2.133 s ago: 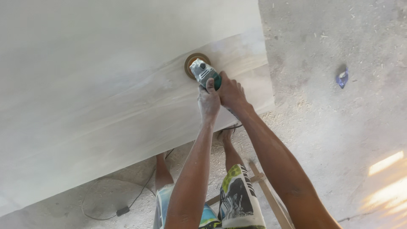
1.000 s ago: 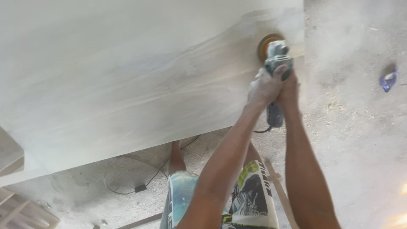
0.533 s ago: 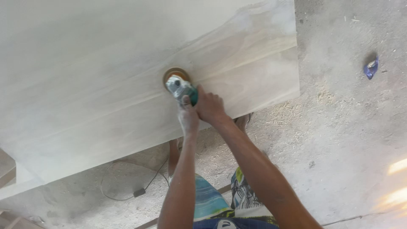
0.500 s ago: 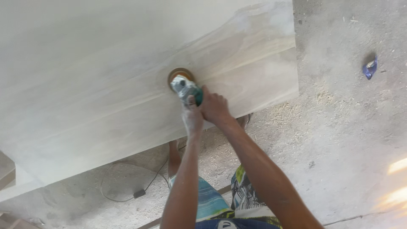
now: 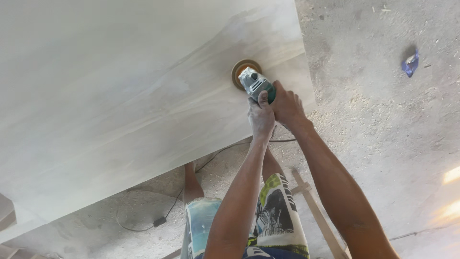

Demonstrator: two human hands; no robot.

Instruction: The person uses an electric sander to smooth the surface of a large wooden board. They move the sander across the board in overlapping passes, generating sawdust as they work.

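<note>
Pale wood fills the upper left and middle of the frame: a broad, dusty board [image 5: 134, 96] whose right end stops near the upper right, with faint grain bands running across it at a slant. Your grinder [image 5: 256, 84], grey at the head and green at the body, sits on the board near that right end, its round orange-brown disc [image 5: 242, 71] flat against the wood. Your left hand [image 5: 261, 117] is clamped around the body of the grinder from below, thumb up along it, and your right hand [image 5: 287, 105] is closed on the same body just beside it, the two hands touching. A thin black cord [image 5: 167, 211] trails under the board and loops over the concrete floor [image 5: 383, 120], which is strewn with sawdust and shavings. Far off in the upper right lies a small blue scrap [image 5: 410, 62]. A wooden slat [image 5: 316, 216] runs at an angle by your patterned shorts [image 5: 278, 216] at the bottom of the frame.
</note>
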